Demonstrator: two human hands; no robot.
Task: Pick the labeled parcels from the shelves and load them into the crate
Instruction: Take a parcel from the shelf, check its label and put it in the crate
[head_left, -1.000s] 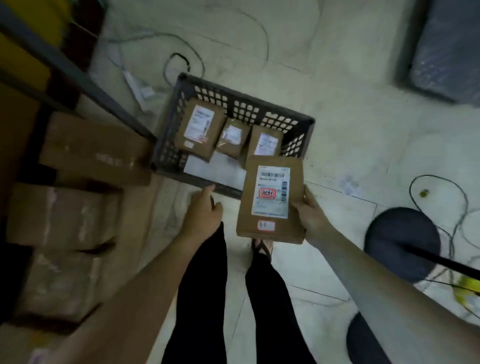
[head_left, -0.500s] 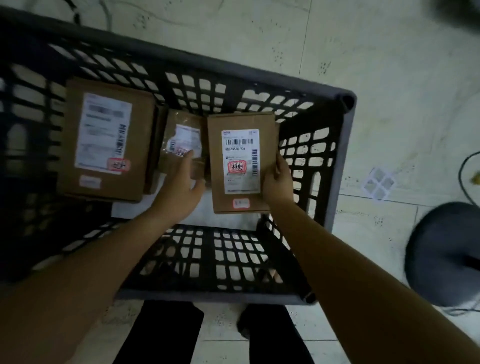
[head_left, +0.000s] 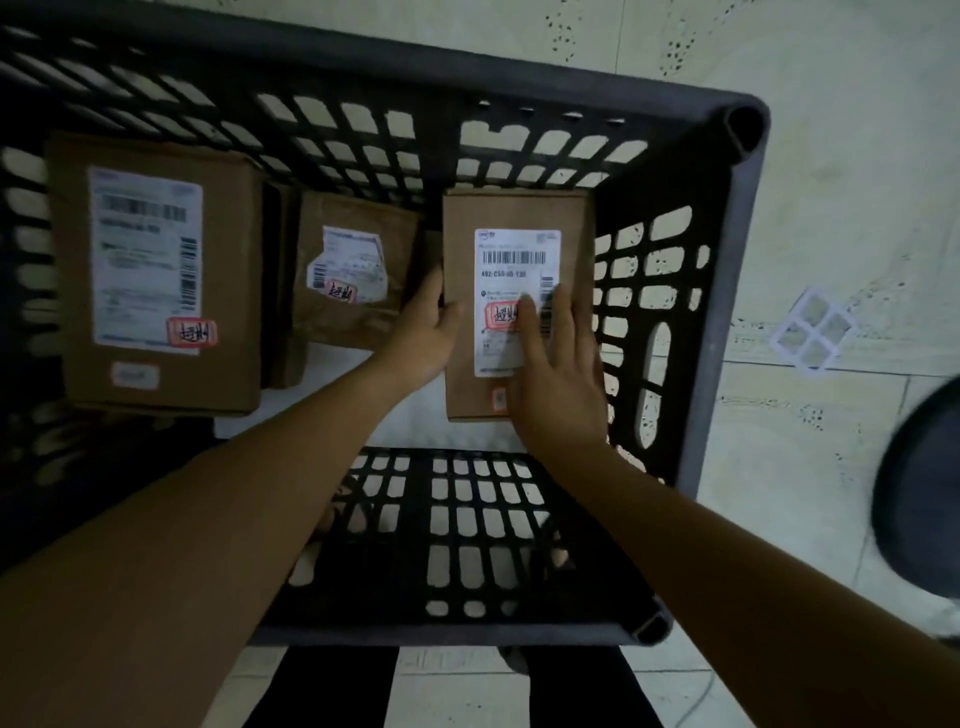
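Seating step: left hand (head_left: 423, 332) fingers curled on left edge of labeled parcel (head_left: 514, 249), right hand (head_left: 561, 374) flat on label, fingers straight. Parcel sits at crate (head_left: 722, 291) right end, near side wall. Suggest: press flat, square up, let go. Clearance: large parcel (head_left: 156, 275) far left, small parcel (head_left: 353, 270) just beside left hand; round dark object (head_left: 919, 483) outside crate.

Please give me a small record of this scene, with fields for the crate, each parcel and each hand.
crate: dark, slotted walls, on pale floor
left parcel: largest, label up, in crate
middle parcel: smallest, creased, label up
right parcel: label up, near crate's right wall, both hands on it
left hand: grips right parcel's left edge
right hand: fingers straight, flat on its label
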